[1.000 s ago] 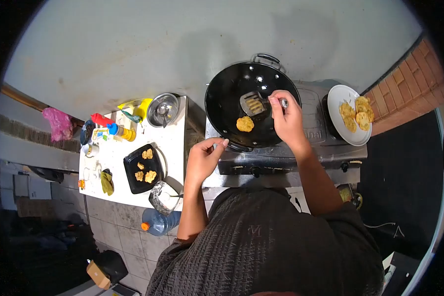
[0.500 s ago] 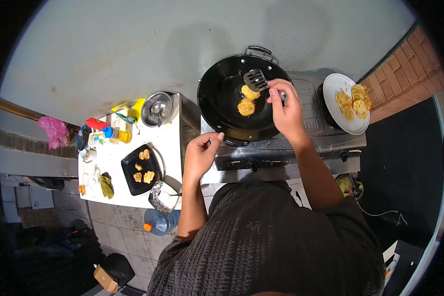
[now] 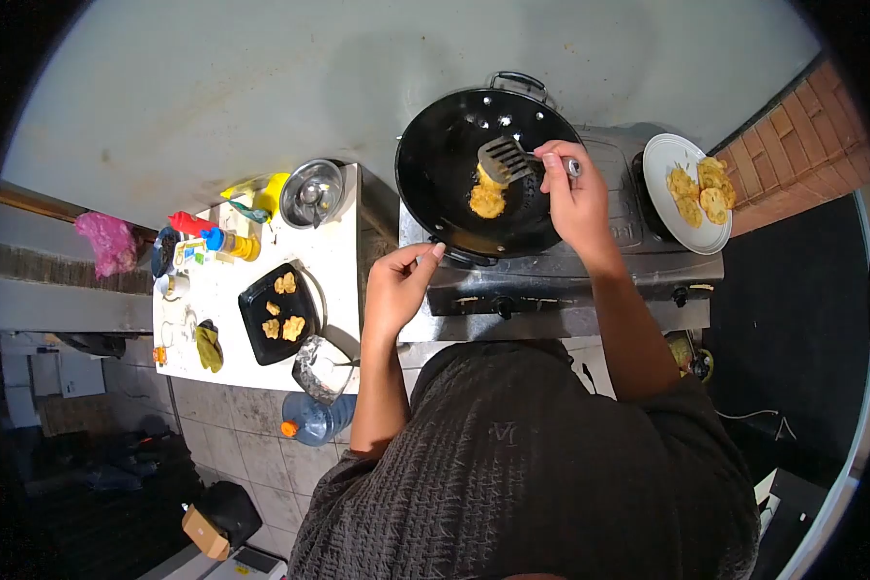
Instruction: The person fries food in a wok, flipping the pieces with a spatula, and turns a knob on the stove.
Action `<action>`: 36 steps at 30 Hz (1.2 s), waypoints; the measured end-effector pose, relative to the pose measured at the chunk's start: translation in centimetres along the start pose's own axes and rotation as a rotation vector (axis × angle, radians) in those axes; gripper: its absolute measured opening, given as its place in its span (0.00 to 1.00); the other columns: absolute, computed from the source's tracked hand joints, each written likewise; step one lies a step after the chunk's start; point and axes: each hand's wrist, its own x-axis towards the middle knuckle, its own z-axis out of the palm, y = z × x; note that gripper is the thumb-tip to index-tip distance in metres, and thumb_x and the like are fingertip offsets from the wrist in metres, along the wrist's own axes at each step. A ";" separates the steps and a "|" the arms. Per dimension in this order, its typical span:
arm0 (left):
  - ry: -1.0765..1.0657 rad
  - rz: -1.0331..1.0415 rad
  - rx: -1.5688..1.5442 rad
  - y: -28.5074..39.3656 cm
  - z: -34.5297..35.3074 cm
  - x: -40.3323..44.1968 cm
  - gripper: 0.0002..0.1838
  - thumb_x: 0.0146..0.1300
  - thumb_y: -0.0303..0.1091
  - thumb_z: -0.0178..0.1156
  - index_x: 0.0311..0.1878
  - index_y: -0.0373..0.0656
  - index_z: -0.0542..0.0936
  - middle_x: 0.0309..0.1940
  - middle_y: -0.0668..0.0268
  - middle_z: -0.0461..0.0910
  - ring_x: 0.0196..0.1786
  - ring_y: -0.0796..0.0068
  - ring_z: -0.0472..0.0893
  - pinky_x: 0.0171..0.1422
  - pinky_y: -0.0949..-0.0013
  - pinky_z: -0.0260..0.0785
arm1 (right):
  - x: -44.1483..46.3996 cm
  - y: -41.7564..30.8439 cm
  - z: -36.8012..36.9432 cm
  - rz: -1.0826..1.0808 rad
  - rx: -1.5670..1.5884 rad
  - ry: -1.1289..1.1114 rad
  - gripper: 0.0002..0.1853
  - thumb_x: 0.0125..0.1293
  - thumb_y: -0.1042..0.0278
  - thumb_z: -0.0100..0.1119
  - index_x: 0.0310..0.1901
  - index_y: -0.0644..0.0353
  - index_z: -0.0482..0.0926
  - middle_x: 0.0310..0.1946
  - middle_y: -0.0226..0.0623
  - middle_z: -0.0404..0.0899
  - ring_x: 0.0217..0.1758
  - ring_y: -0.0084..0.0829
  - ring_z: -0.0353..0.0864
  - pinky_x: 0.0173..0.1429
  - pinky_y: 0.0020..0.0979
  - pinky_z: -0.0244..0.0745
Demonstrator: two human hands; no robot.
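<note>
A black wok point(image 3: 435, 164) sits on the stove, with two golden fritters point(image 3: 486, 201) lying together on its bottom. My right hand point(image 3: 578, 198) is closed around the handle of a slotted turner point(image 3: 506, 159). The turner's head is over the upper fritter and hides part of it; whether it presses on it I cannot tell. At the wok's near rim, my left hand point(image 3: 401, 290) is closed, thumb and fingers pinching the left end of the near wok handle point(image 3: 466, 257).
To the right, a white plate point(image 3: 659, 174) holds several fritters. The left table point(image 3: 222, 319) bears a black tray point(image 3: 251, 324) with battered pieces, a steel bowl point(image 3: 311, 193), bottles and a bag of white powder point(image 3: 324, 369). A water jug point(image 3: 317, 418) stands below.
The turner has come down over the upper fritter, covering more of it. My left hand stays at the wok's near handle. The whole view has shifted slightly.
</note>
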 end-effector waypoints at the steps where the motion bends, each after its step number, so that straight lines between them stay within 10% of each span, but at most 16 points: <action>1: -0.001 0.006 -0.018 0.1 0.1 0.0 0.11 0.66 0.36 0.64 0.38 0.36 0.85 0.20 0.81 0.69 0.25 0.90 0.62 0.30 0.80 0.55 | -0.1 -0.1 0.1 0.006 0.001 -0.002 0.06 0.70 0.69 0.55 0.42 0.62 0.76 0.32 0.32 0.79 0.25 0.19 0.73 0.30 0.23 0.69; 6: -0.013 -0.053 -0.031 0.8 0.2 -0.6 0.10 0.65 0.34 0.64 0.39 0.35 0.84 0.21 0.80 0.67 0.26 0.90 0.62 0.30 0.81 0.55 | -0.5 0.0 0.5 0.022 0.048 0.004 0.06 0.71 0.69 0.55 0.42 0.62 0.76 0.33 0.30 0.80 0.25 0.18 0.73 0.31 0.22 0.69; 12: 0.126 0.554 0.411 2.4 -0.1 -0.7 0.11 0.51 0.29 0.70 0.40 0.48 0.86 0.40 0.67 0.79 0.48 0.61 0.72 0.55 0.64 0.62 | -0.8 -0.2 -0.3 -0.011 0.069 0.003 0.05 0.71 0.70 0.54 0.42 0.62 0.76 0.36 0.31 0.80 0.26 0.17 0.73 0.31 0.21 0.70; 36: 0.035 0.625 0.690 2.8 1.0 0.3 0.11 0.46 0.32 0.73 0.36 0.52 0.86 0.38 0.76 0.81 0.48 0.68 0.73 0.55 0.63 0.56 | -0.7 -0.6 0.6 -0.041 -0.018 -0.127 0.07 0.71 0.70 0.54 0.43 0.65 0.76 0.40 0.37 0.83 0.30 0.22 0.80 0.34 0.24 0.77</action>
